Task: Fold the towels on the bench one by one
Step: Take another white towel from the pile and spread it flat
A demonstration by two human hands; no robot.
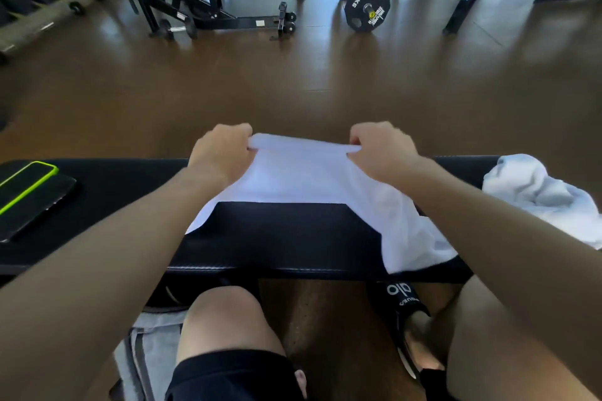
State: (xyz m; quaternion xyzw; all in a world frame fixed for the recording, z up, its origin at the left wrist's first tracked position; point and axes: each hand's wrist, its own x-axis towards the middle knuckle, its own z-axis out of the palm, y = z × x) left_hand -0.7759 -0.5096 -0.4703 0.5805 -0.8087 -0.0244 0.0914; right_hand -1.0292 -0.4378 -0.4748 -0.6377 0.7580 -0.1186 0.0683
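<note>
Head-camera view, looking down across a black padded gym bench [293, 238] running left to right. Across its middle, a white towel [293, 179], far edge lifted and stretched taut between two hands. Left hand [221, 156] at the towel's far left corner, fingers curled round the cloth, pinching it. Right hand [381, 150] at the far right corner, fingers likewise curled and gripping the edge. Near edge of the towel lying flat on the bench, with its right side trailing down over the front edge. Further right on the bench, a second white towel [537, 192], crumpled in a heap, touching the first. At the bench's left end, two phones side by side: one in a bright green case [19, 179], one black [39, 205]. Below the bench, bare knees, black shorts [228, 374] and a black slide sandal [407, 312]. Beyond, brown glossy floor [293, 81], a barbell with black weight plates [366, 5] marked 10KG, and black gym frames.
</note>
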